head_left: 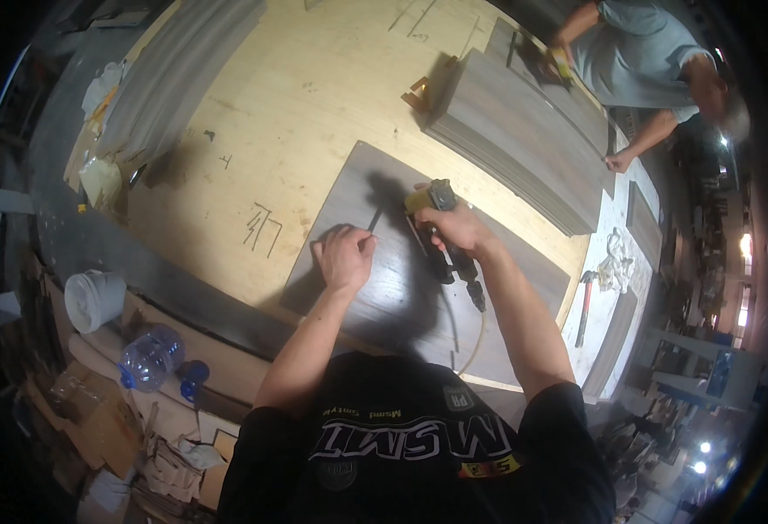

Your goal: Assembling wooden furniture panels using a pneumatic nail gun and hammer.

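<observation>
My right hand (456,229) is wrapped round the grip of a yellow-and-black nail gun (441,194), held over a grey wood-grain board (384,297). A thin air hose (480,336) runs from the tool's lower end back toward my body. On the board's left part rests my left hand (346,259), its fingers curled and closed at the end of a thin dark strip (374,219). Shadow from the tool falls across the board beside that strip. The nail gun's nose is partly hidden, and whether it touches the board I cannot tell.
Stacked grey boards (524,131) stand at the far right, where a co-worker (642,52) bends over with a yellow tool (562,65). More long boards (183,70) lie far left on the plywood table (288,105). A hammer (586,301) lies right; a white bucket (94,299) stands left.
</observation>
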Available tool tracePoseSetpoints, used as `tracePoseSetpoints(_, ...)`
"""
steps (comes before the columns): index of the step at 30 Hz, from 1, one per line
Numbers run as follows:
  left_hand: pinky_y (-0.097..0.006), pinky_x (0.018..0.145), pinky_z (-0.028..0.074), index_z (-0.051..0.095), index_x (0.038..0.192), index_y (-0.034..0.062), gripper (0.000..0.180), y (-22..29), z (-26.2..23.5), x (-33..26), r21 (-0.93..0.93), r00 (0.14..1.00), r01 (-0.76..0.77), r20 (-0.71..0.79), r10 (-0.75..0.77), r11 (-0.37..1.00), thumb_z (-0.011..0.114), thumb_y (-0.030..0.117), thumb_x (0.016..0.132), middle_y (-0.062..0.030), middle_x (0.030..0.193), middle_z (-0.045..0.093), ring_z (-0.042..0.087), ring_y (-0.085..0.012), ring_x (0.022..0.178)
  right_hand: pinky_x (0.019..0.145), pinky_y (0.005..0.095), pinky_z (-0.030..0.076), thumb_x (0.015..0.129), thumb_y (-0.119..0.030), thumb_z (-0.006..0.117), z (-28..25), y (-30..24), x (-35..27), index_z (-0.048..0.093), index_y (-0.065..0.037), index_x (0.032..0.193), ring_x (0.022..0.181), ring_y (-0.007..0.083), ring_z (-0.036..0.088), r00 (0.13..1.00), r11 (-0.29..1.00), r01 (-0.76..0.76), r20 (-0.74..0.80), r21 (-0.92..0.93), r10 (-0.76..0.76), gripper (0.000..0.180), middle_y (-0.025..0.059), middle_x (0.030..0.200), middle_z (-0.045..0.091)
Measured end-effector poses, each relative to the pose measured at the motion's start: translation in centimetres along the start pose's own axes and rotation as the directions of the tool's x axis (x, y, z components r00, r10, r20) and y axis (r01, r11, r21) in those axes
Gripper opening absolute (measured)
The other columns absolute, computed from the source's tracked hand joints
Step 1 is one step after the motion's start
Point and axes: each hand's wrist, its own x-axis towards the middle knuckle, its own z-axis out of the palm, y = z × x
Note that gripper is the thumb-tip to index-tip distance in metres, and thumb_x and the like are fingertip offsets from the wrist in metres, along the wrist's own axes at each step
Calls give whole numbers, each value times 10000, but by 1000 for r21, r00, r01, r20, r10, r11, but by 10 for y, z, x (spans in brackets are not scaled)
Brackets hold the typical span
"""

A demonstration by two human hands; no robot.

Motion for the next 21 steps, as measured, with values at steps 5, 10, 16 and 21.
tracePoseSetpoints(5, -418, 956, 356, 749, 947, 173, 115, -5, 3, 1, -11, 999, -33, -17, 33, 999, 729, 278, 905, 26, 972, 702, 609, -225, 1074, 503, 278, 476, 842, -256, 744, 5, 0, -7, 436, -133, 1526, 566, 113, 575, 1000, 999, 21, -4, 30, -21, 760, 28, 808, 623)
tracePoseSetpoints(10, -429, 985, 340, 736, 1075, 155, 196, -16, 11, -8, 37, 996, -93, 4, 93, 995, 710, 275, 922, -7, 1041, 702, 593, -243, 1104, 521, 286, 488, 857, -170, 760, 3, 32, -82, 464, -182, 1521, 590, 113, 579, 994, 995, 101, -36, 26, -100, 727, 42, 897, 647)
tracePoseSetpoints(16, -461, 1075, 322, 613, 1384, 161, 497, -35, -2, -50, 116, 922, -387, 42, 385, 915, 708, 274, 909, -42, 1299, 627, 512, -267, 1253, 858, 333, 553, 821, -112, 772, 17, 149, -195, 512, -155, 1495, 922, 196, 663, 927, 959, 267, -247, -95, -282, 723, 98, 1219, 667)
tracePoseSetpoints(21, -524, 1185, 268, 548, 1462, 149, 704, -49, -18, -77, 162, 768, -626, 295, 568, 763, 784, 393, 845, -167, 1537, 427, 383, -354, 1414, 811, 310, 565, 819, -107, 787, 46, 221, -270, 505, -150, 1503, 989, 185, 651, 933, 997, 32, -361, 75, -3, 741, 104, 1186, 680)
